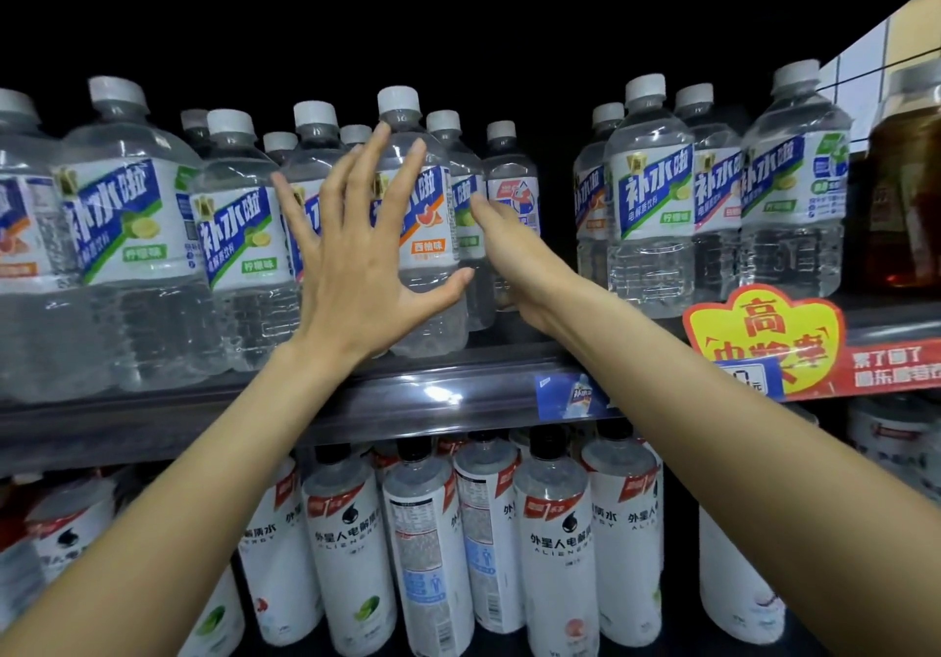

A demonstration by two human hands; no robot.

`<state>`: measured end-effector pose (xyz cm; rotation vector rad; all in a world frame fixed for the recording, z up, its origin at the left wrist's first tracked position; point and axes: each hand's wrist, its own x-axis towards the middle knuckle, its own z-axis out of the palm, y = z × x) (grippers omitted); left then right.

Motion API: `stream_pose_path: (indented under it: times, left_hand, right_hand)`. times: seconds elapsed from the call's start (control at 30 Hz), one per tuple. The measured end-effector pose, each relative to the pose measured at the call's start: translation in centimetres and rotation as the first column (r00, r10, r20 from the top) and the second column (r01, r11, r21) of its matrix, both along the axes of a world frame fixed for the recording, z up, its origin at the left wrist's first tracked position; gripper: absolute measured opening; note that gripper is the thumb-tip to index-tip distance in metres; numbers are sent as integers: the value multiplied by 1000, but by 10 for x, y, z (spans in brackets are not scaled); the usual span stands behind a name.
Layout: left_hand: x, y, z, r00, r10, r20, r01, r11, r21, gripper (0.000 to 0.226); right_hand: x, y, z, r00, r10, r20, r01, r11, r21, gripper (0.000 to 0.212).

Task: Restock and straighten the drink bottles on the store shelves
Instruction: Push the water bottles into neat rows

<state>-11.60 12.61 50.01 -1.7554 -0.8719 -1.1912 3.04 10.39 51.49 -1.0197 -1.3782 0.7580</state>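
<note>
A: Where is the orange-label bottle (425,229)?
B: Upright at the front of the upper shelf (458,397), among clear bottles. The left hand (356,249) is spread before it, its grip released, fingers straight.
A: And the right hand (514,254)?
B: It reaches beside the bottle toward the green-label bottle (466,208) behind; whether its grip has closed cannot be told.

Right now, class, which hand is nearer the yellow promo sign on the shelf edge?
Right. The right hand reaches between bottles just left of the yellow promo sign; the left hand is spread farther left.
</note>
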Motion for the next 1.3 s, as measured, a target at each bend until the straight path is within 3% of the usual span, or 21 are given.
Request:
stream_pose_path:
  times: [0.23,0.4,0.47,0.5,0.57,0.6,0.7,0.8,0.9,1.07,1.3]
  left_hand:
    - [-1,-2,0,1000,13,-3,-13,1000,-9,98]
    - [0,-3,0,1000,22,-5,-22,1000,-16,98]
    - [0,-3,0,1000,15,-6,-16,1000,-20,98]
    - [0,-3,0,1000,14,-7,-14,1000,-22,98]
    - [-1,-3,0,1000,17,-6,-17,1000,-20,98]
    - [-1,-2,0,1000,20,-6,-20,1000,-20,98]
    - [-1,-1,0,1000,25,-3,-25,1000,-15,98]
    - [-1,0,-1,1000,21,0,-21,1000,-2,98]
    - [-1,0,-1,1000,22,1,-22,1000,6,97]
    - [0,0,-1,1000,12,7,-12,1000,7,96]
    - [-1,-1,-1,1000,18,6,-18,1000,-21,96]
  right_hand:
    - [-8,5,0,990,132,-56,-132,991,11,54]
    - [0,4,3,986,161,46,-158,986,-57,56]
    - [13,-3,8,982,37,188,-44,998,35,47]
    - [22,-5,12,944,-129,303,86,985,150,42]
    - [43,1,20,755,-482,444,308,859,409,36]
    - [51,5,24,667,-581,466,366,801,474,41]
    - [59,21,30,554,-642,531,432,766,476,67]
    - [55,37,32,601,-546,584,429,837,340,95]
    - [49,51,34,672,-493,553,423,868,260,106]
    - [42,52,31,657,-547,519,442,837,322,98]
    - [52,0,34,817,-414,401,334,907,256,83]
